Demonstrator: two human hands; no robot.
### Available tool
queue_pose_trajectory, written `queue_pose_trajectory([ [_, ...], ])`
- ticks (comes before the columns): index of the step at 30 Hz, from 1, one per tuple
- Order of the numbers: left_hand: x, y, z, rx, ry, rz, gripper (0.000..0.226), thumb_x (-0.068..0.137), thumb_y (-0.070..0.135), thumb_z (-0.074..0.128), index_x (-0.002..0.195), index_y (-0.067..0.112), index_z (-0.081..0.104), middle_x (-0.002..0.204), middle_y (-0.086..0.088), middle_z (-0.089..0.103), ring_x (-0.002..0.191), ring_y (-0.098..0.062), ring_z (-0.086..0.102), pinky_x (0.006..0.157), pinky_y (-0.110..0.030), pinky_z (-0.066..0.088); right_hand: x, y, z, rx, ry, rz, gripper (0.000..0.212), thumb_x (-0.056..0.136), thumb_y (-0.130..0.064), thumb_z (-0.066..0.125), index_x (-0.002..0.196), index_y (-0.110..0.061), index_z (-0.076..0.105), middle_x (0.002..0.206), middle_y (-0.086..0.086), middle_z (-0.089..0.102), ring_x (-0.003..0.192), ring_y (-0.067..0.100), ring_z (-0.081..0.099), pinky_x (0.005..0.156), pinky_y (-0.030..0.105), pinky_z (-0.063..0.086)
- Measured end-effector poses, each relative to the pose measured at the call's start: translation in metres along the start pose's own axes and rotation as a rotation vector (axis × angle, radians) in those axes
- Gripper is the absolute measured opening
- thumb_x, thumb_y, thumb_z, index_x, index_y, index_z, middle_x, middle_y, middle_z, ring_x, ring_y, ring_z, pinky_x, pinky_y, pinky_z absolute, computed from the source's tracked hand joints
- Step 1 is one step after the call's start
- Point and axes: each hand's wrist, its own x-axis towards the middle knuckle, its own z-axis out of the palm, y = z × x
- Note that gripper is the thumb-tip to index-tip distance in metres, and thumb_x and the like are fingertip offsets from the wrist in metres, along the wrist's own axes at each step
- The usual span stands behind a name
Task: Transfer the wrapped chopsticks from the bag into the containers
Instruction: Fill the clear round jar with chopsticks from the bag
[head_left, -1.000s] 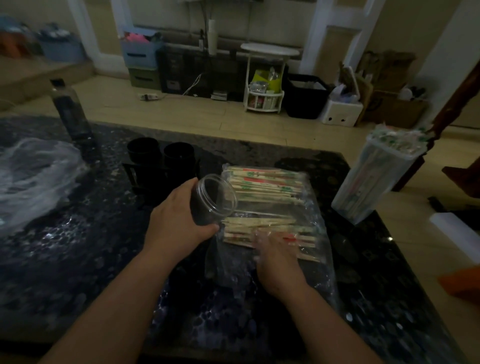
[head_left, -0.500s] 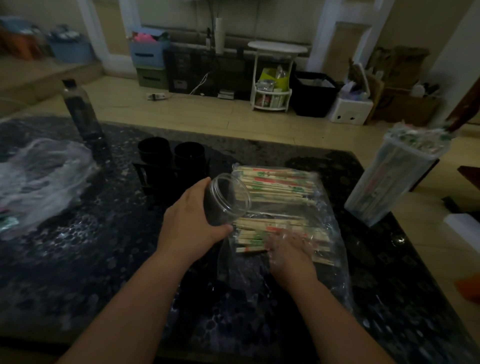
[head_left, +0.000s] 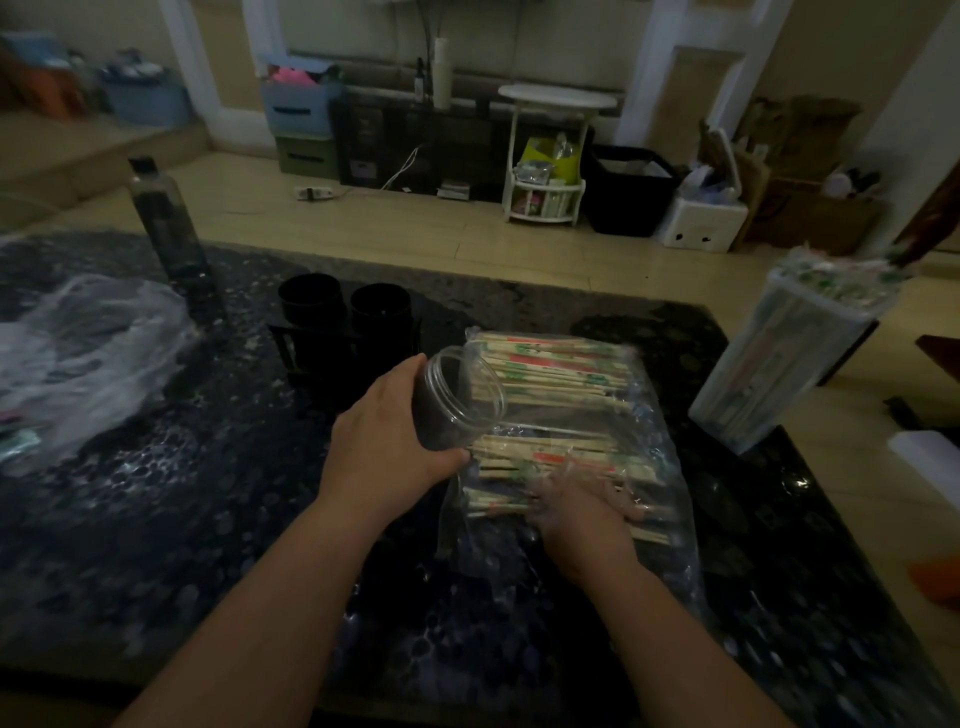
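The left hand (head_left: 387, 441) is wrapped around a clear plastic jar (head_left: 457, 400), fingers over the top and thumb underneath, holding it tilted with its open mouth turned toward the right and slightly up. The jar hangs just above the near-left corner of a clear plastic bag (head_left: 649, 467) that lies flat on the dark speckled table (head_left: 182, 519).

The wrapped chopsticks (head_left: 556, 376) are inside that bag, lying crosswise in two loose stacks, one at the far end and one nearer. The right hand (head_left: 582, 512) reaches into the bag's open near end and lies on the nearer stack; through the crinkled film the fingers look spread flat over the sticks, though the glare makes it hard to tell whether any are actually pinched.

Behind the jar stand two black cups (head_left: 345, 306) side by side in a dark holder. At the right edge of the table a tall clear container (head_left: 789, 364) already stands full of wrapped chopsticks, leaning in this wide view. A dark bottle (head_left: 163, 223) stands at the far left, with crumpled clear plastic (head_left: 78, 364) spread in front of it
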Motion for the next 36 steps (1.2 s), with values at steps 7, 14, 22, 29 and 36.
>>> queue_pose_trajectory([
  [7,0.0,0.001,0.001,0.008,-0.003,-0.002,0.107,0.061,0.05,0.086,0.148,0.033,0.028,0.149,0.009,0.04,0.133,-0.016,0.043,0.108,-0.042,0.038,0.001,-0.001,0.0,-0.011,-0.008,0.03,0.035,0.1,-0.02,0.043,0.134,-0.017,0.05,0.138,0.012,0.05,0.123,0.027,0.051,0.098,0.034,0.043],
  [14,0.0,0.002,0.0,-0.001,-0.008,0.002,0.107,0.06,0.049,0.087,0.148,0.033,0.029,0.148,0.009,0.041,0.132,-0.017,0.044,0.108,-0.044,0.039,-0.003,0.0,-0.003,-0.029,0.002,-0.087,0.034,0.097,-0.02,0.046,0.129,-0.032,0.053,0.139,0.008,0.046,0.127,0.028,0.043,0.103,0.04,0.035],
  [22,0.001,0.0,0.0,0.012,-0.003,0.002,0.107,0.06,0.049,0.087,0.148,0.032,0.029,0.148,0.008,0.042,0.131,-0.016,0.045,0.107,-0.042,0.04,-0.013,-0.008,0.001,-0.128,0.04,-0.084,0.038,0.095,-0.015,0.048,0.132,-0.021,0.043,0.139,0.008,0.044,0.133,0.03,0.035,0.11,0.044,0.027],
  [29,0.001,-0.004,-0.004,0.023,-0.004,0.003,0.107,0.06,0.045,0.088,0.148,0.031,0.029,0.149,0.006,0.042,0.133,-0.018,0.043,0.108,-0.039,0.039,-0.028,-0.02,-0.015,-0.133,0.064,-0.008,0.039,0.094,-0.007,0.046,0.134,-0.008,0.047,0.145,0.021,0.039,0.121,0.033,0.054,0.093,0.04,0.048],
  [36,-0.001,-0.001,-0.006,0.005,0.008,-0.006,0.107,0.059,0.045,0.089,0.148,0.031,0.03,0.148,0.006,0.043,0.133,-0.019,0.043,0.109,-0.041,0.038,-0.046,-0.016,-0.048,-0.085,-0.023,-0.083,0.029,0.092,-0.045,0.056,0.112,-0.024,0.06,0.108,0.006,0.065,0.097,0.028,0.063,0.081,0.038,0.052],
])
